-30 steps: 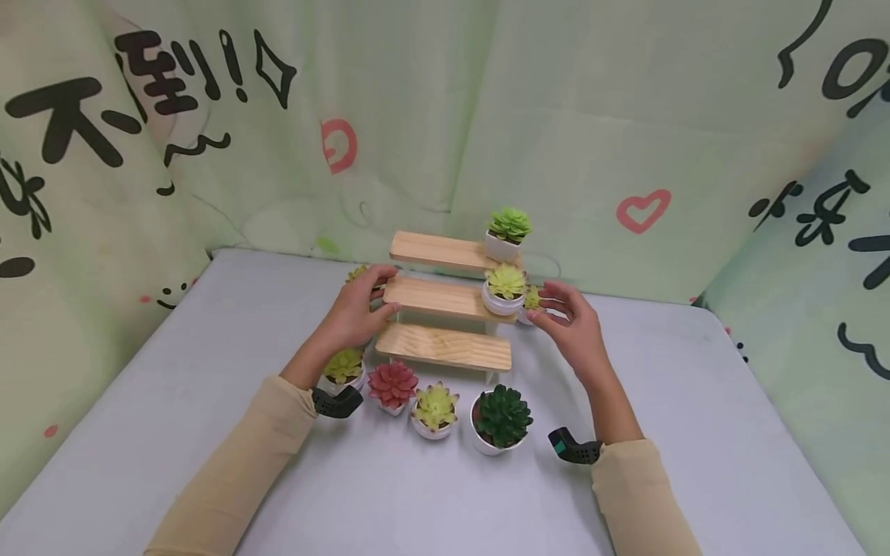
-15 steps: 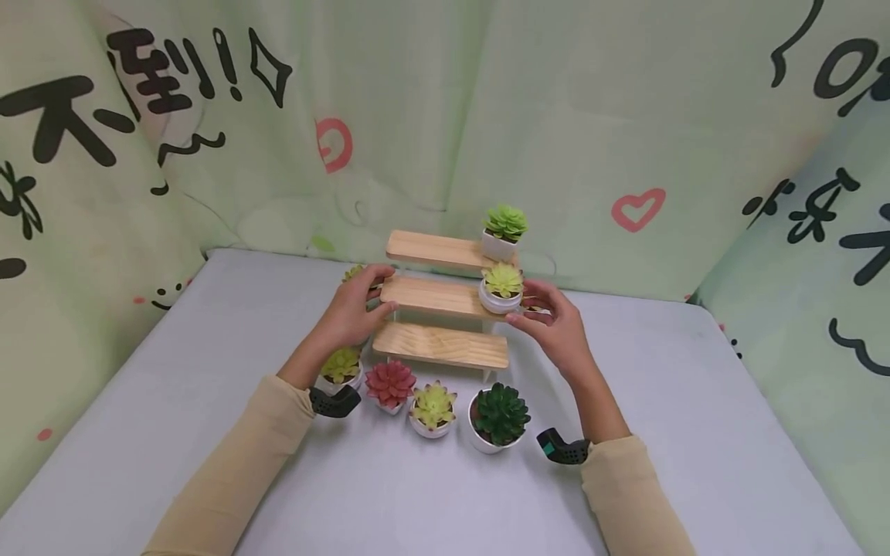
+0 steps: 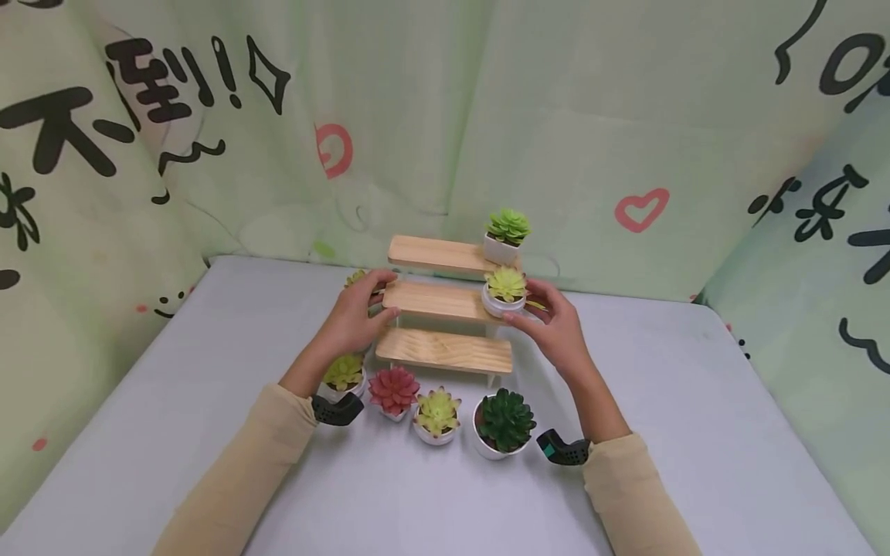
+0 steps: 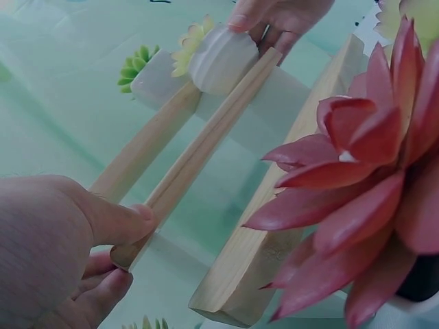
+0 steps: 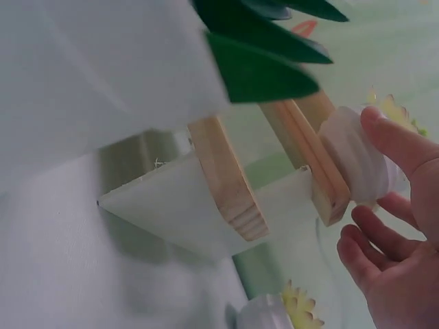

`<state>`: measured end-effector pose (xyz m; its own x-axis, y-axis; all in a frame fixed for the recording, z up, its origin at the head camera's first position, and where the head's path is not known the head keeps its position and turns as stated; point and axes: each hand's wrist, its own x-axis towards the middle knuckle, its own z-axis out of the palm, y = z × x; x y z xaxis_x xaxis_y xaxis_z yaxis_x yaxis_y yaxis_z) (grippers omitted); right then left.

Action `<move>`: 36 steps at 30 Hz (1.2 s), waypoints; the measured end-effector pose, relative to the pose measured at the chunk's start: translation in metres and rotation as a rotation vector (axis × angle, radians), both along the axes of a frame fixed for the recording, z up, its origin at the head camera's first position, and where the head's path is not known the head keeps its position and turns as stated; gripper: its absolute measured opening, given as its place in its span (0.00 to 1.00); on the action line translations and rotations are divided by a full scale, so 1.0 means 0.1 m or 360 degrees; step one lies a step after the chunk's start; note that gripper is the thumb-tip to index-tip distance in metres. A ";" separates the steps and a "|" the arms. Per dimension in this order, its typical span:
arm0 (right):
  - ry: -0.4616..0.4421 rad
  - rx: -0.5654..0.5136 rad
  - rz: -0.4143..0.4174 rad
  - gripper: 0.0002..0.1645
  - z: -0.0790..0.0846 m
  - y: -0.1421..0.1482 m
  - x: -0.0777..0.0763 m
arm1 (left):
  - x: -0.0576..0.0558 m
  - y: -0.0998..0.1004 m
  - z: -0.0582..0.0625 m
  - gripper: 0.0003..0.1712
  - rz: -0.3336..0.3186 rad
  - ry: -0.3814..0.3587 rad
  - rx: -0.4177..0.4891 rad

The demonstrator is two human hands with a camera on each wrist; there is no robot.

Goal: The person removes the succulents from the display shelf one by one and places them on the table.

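Observation:
A three-tier wooden plant stand (image 3: 438, 300) rises in the middle of the table. My left hand (image 3: 354, 313) pinches the left end of its middle board; in the left wrist view the thumb lies on the board and the fingers curl beneath. At that board's right end sits a yellow-green potted succulent (image 3: 505, 284). My right hand (image 3: 559, 328) holds its white pot (image 5: 353, 147), the thumb in front and the index finger behind it. On the top board, at the right, is a bright green succulent (image 3: 507, 225) in a square white pot.
Before the stand are a red succulent (image 3: 394, 391), a yellow-green one (image 3: 437, 413) and a larger dark green one (image 3: 505, 421). Another yellow-green succulent (image 3: 344, 373) stands by my left wrist. Others are partly hidden behind each hand. A printed curtain (image 3: 556, 139) borders the table.
My right hand has moved left from beside the stand to the yellow-green succulent's pot on the middle board and taken hold of it. My left hand stays on the board's left end.

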<state>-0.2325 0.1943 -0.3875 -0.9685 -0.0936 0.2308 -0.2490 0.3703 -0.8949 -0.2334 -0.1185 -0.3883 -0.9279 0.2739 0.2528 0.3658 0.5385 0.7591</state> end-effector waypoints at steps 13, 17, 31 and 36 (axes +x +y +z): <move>-0.0009 -0.0003 -0.0068 0.39 0.05 -0.09 0.03 | 0.00 0.00 0.01 0.30 -0.0006 0.0042 -0.0008; -0.0017 0.0018 -0.0071 0.40 0.07 -0.09 0.03 | 0.00 0.01 0.01 0.30 0.0004 0.0033 -0.0002; -0.0060 0.0027 -0.0073 0.40 0.05 -0.04 0.04 | 0.02 -0.01 -0.01 0.30 0.0006 -0.0029 -0.0034; -0.0073 0.0043 -0.0076 0.41 0.07 -0.04 0.03 | 0.01 -0.01 0.00 0.30 0.0007 -0.0005 -0.0026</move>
